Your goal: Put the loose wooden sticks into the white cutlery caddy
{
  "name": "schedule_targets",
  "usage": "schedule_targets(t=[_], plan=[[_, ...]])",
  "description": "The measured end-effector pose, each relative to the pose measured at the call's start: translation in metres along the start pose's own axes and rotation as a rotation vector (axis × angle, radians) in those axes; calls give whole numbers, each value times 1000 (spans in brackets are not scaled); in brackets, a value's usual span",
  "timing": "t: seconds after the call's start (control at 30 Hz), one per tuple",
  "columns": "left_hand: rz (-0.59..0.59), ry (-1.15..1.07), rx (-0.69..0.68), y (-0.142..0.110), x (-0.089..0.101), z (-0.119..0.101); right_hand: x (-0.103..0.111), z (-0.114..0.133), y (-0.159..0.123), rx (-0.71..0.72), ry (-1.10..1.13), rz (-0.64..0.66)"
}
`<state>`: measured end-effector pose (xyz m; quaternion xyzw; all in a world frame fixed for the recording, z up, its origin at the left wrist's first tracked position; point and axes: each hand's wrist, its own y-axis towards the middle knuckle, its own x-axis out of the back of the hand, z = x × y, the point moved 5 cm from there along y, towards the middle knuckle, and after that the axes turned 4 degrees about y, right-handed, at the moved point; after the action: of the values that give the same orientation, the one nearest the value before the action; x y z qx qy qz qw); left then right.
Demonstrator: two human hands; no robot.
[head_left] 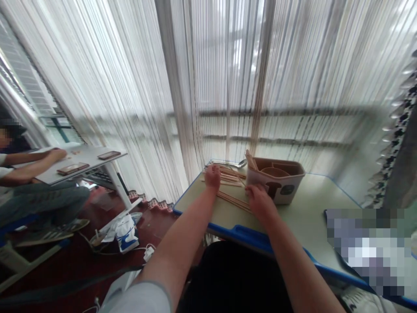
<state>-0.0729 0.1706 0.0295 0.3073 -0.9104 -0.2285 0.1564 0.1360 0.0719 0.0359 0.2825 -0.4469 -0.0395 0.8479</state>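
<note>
Several wooden chopsticks (pixel 233 201) lie on the table, some in a loose row and a few more slanting towards the front edge. My left hand (pixel 213 177) is closed at the left end of the row; what its fingers hold, if anything, is hidden. A thin chopstick reaches from the closed fingers of my right hand (pixel 259 202), just in front of the utensil caddy (pixel 286 189). The caddy is white and brown with divided compartments, and more sticks stand upright in its left one. Behind the row lies a shiny metal spoon (pixel 241 164).
The pale tabletop (pixel 301 219) has a blue rim, and a curtain hangs right behind it. A dark-edged, blurred-out object (pixel 368 252) lies at the right. Leftward, another person sits at a white table (pixel 93 158) with phones. Bags (pixel 125 232) and cables lie on the floor.
</note>
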Motion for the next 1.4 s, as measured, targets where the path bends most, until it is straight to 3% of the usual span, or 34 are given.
schedule_targets(t=[0.07, 0.17, 0.27, 0.4, 0.5, 0.63, 0.73, 0.83, 0.93, 1.03, 1.23, 1.4], plan=[[45, -3, -35, -3, -7, -3, 11, 4, 2, 58, 88, -136], [252, -110, -98, -10, -27, -12, 31, 6, 0, 137, 194, -376], [453, -335, -20, -23, -48, -17, 48, 3, -6, 161, 274, -558], [632, -542, 132, -40, -74, -22, 73, -5, 1, 132, 376, -730], [717, -574, 143, -49, -87, -27, 98, -3, 27, 103, 395, -758], [819, -538, 101, -57, -94, -35, 132, 11, 76, 55, 374, -699], [860, -486, 62, -60, -91, -39, 146, 17, 113, -22, 326, -508], [866, -470, 29, -61, -82, -43, 141, 14, 140, -123, 317, -169], [869, -476, 27, -61, -74, -45, 124, 8, 148, -191, 332, 160], [891, -500, 71, -61, -70, -46, 108, 7, 147, -169, 291, 344], [918, -511, 129, -64, -67, -48, 89, 11, 145, -84, 280, 398], [922, -483, 135, -66, -65, -47, 98, 0, 147, -40, 355, 354]])
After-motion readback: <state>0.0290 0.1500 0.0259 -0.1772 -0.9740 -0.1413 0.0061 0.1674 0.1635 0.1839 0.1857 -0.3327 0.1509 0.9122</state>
